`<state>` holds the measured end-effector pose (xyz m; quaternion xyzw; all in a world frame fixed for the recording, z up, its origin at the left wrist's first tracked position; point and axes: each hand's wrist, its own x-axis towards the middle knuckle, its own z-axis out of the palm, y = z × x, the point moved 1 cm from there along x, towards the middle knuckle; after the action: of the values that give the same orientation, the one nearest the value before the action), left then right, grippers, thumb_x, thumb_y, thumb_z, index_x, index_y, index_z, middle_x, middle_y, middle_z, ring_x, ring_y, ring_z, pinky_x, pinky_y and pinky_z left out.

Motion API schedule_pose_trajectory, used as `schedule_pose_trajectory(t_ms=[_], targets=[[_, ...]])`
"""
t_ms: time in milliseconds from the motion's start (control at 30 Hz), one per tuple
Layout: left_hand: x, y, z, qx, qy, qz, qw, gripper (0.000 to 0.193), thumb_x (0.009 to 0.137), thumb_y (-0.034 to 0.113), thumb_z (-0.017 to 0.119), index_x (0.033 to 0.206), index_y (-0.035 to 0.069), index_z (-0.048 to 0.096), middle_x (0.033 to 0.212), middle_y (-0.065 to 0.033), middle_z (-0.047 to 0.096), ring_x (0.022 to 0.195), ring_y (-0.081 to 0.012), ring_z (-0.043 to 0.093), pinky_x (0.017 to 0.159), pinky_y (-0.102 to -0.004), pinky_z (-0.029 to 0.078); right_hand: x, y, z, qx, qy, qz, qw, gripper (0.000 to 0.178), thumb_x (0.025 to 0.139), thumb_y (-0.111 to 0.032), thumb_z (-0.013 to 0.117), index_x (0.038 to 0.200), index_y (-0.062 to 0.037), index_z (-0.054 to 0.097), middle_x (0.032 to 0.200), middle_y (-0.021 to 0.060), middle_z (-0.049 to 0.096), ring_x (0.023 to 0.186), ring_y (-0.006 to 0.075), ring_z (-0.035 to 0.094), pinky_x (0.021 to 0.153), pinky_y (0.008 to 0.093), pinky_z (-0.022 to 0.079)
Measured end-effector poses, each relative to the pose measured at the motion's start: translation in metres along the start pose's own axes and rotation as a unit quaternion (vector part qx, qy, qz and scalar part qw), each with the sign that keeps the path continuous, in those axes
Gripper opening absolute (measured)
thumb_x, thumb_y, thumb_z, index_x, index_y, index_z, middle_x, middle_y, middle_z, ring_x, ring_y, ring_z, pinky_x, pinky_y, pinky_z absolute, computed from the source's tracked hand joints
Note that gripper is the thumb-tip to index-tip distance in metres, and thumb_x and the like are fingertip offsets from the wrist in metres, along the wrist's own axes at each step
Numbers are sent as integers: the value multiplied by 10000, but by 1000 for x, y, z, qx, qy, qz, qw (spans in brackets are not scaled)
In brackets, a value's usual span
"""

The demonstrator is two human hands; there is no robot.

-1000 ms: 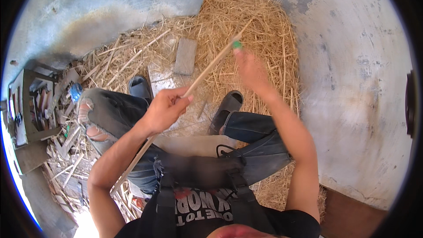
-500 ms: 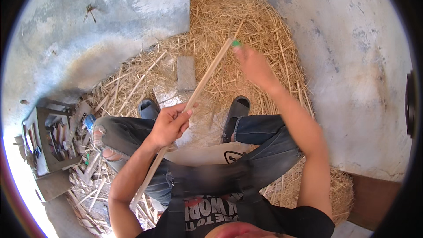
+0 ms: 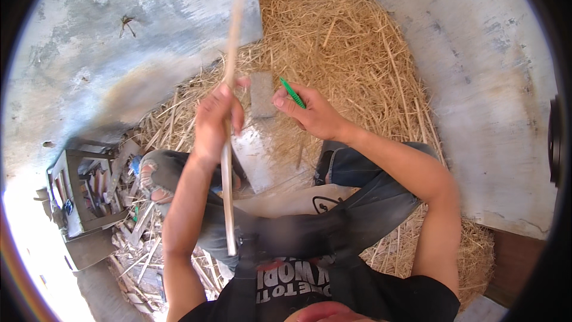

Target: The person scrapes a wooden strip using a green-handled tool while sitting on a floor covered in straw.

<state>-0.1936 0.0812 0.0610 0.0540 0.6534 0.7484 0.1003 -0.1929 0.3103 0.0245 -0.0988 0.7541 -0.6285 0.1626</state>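
Note:
A long, pale strip of wood [image 3: 228, 206] runs up and down on the left, its upper part blurred by motion. My left hand [image 3: 213, 119] is closed around its middle. My right hand [image 3: 310, 110] pinches a slim green ribbed tool [image 3: 292, 93] with a pointed end; its exact kind cannot be made out. This tool is apart from the strip. Below the hands lie a flat grey block [image 3: 262, 94] and a whitish board [image 3: 255, 146] between my legs.
A deep heap of straw-like shavings [image 3: 333, 42] spreads in front. Worn grey walls [image 3: 149, 42] close in on the left and right. At the left stands a wooden box [image 3: 89, 185] with tools and sticks inside. Loose scraps [image 3: 140, 262] lie by my left leg.
The strip has swung from a slant to nearly upright, with my left hand raised higher. My right hand has come down and left, away from the strip's far end, still holding the green tool.

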Motion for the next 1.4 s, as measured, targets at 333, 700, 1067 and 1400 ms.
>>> schedule_pose_trajectory(t_ms=[333, 700, 1067, 1400], targets=[[45, 31, -115, -66, 357, 289, 886, 398, 1139, 322, 438, 1312, -27, 523, 731, 0, 520, 615, -95, 501, 518, -250, 400, -2, -16, -8, 58, 33, -55, 996, 316, 1027, -386, 653, 1007, -71, 679, 705, -42, 521, 666, 58, 476, 615, 268, 371], [13, -26, -23, -94, 151, 185, 966, 199, 1105, 201, 515, 1177, 16, 523, 1192, -253, 693, 1185, -368, 686, 883, -430, 668, -7, 4, 28, 68, -23, -5, 997, 369, 1031, -429, 662, 1032, -61, 685, 671, -44, 530, 600, 71, 487, 567, 282, 388], [-28, -41, 24, 254, -88, 294, 917, 439, 1008, -41, 584, 1444, 6, 552, 1441, -218, 599, 1250, -311, 657, 999, -425, 595, 16, -9, -27, 281, 131, 0, 951, 350, 1066, -409, 618, 962, -74, 608, 575, -87, 369, 439, 38, 321, 428, 254, 250], [-25, -39, 14, -29, -238, -48, 970, 500, 1109, 165, 499, 1557, 3, 347, 1083, -155, 723, 752, -155, 705, 627, -252, 565, 3, -11, -19, 169, 123, 2, 978, 438, 1035, -464, 653, 877, -57, 664, 586, -62, 464, 512, 44, 421, 468, 268, 313]])
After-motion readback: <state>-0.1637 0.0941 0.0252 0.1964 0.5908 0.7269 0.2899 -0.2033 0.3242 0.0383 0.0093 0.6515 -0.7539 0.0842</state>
